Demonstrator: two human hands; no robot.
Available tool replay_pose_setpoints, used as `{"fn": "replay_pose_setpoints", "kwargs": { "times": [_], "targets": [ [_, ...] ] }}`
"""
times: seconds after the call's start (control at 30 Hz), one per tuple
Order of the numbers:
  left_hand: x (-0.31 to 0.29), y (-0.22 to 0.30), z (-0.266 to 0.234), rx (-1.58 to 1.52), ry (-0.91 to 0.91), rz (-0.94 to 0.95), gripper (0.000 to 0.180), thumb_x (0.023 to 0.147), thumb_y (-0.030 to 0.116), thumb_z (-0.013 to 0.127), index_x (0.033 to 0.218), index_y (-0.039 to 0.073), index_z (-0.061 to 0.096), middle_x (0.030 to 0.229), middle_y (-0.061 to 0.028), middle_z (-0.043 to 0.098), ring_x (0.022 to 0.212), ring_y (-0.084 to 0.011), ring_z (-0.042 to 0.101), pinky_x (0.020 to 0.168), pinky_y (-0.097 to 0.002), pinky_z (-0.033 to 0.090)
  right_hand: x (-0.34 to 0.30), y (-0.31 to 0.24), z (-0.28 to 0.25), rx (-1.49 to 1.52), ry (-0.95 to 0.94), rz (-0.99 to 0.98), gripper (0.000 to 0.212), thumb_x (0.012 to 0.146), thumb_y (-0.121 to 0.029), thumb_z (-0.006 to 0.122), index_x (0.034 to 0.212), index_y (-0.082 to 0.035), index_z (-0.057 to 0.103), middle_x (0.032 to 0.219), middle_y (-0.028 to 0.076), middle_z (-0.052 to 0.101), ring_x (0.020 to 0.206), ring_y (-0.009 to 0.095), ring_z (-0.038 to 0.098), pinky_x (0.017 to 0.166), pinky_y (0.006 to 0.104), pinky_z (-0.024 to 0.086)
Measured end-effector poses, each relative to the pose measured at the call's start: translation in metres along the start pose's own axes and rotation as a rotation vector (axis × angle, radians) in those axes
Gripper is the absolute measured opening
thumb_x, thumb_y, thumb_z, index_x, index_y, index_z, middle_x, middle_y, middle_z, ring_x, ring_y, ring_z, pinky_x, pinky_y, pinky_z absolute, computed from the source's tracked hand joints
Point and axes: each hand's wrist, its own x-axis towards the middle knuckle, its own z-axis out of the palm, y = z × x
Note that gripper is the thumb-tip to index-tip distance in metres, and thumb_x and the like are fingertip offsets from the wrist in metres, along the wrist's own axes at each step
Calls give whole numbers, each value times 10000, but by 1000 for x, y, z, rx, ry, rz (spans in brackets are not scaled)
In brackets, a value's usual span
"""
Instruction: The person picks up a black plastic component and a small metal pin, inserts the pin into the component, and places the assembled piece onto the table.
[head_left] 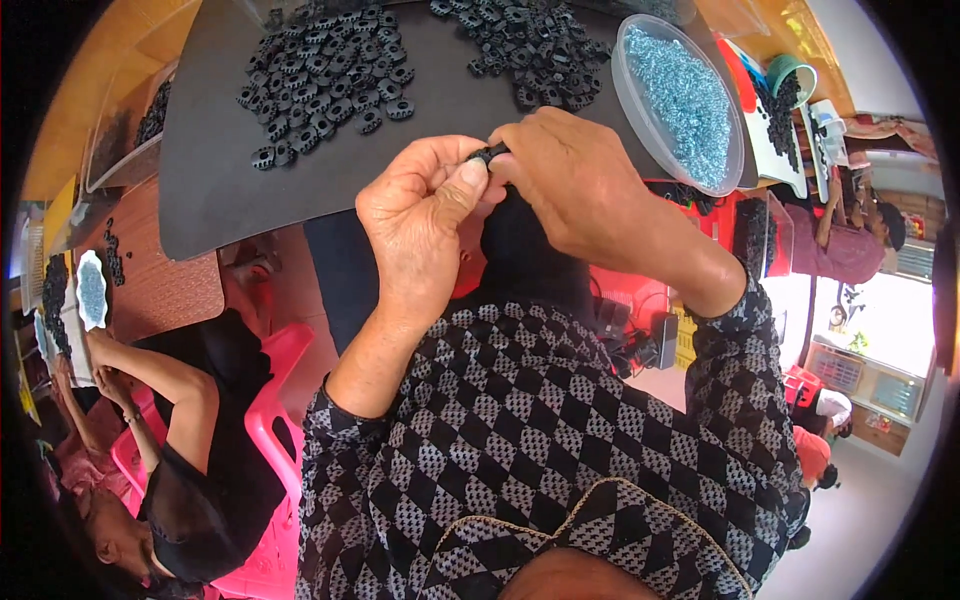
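My left hand [425, 200] and my right hand [575, 180] meet over the near edge of the dark table [240, 205]. Between their fingertips is a small black plastic part [487, 154], pinched from both sides and partly covered by the fingers. Beyond my left hand lies a spread of small black oval pieces [335, 75] with holes in them. A second heap of black plastic pieces [540, 50] sits beyond my right hand. Right of that heap stands a round clear tub [622, 85] filled with small pale-blue translucent pieces [685, 110].
A person in black [190, 490] sits on a pink chair [275, 410] at the left, by a brown table [175, 240] with a white dish [92, 290]. At the right, a white tray [785, 165] holds black pieces and a green cup [790, 78]. Other people are farther right.
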Motion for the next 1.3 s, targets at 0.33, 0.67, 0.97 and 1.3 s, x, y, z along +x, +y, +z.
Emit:
{"fn": "replay_pose_setpoints", "kwargs": {
  "times": [0.33, 0.67, 0.97, 1.3],
  "targets": [
    [-4, -7, -2, 34, -49, 47, 156, 862, 21, 601, 986, -74, 599, 842, -80, 658, 713, -103, 622, 658, -212, 522, 0, 3, -15, 135, -174, 27, 132, 773, -138, 579, 769, -10, 546, 773, 184, 606, 764, 359, 593, 673, 437, 465],
    [-7, -12, -1, 87, -4, 163, 119, 846, -32, 602, 952, -86, 612, 819, -56, 644, 694, -73, 585, 618, -184, 497, -3, 5, -3, 129, -135, -47, 132, 770, -131, 579, 749, -16, 517, 699, 173, 584, 680, 362, 588, 621, 445, 461],
    [-7, -17, 2, 155, 35, 269, 113, 848, -58, 582, 951, -75, 625, 804, -36, 633, 689, -58, 563, 612, -170, 475, -5, 0, 4, 144, -100, -7, 151, 751, -119, 584, 759, 0, 491, 730, 184, 561, 723, 361, 569, 640, 441, 452],
    [-6, -8, 6, 35, 75, 153, 79, 851, -60, 570, 912, -75, 619, 802, -36, 623, 656, -47, 540, 567, -164, 449, -6, -10, 20, 47, 58, 26, 170, 708, -111, 592, 752, -22, 454, 675, 130, 497, 644, 302, 516, 578, 400, 425]
  ]
}}
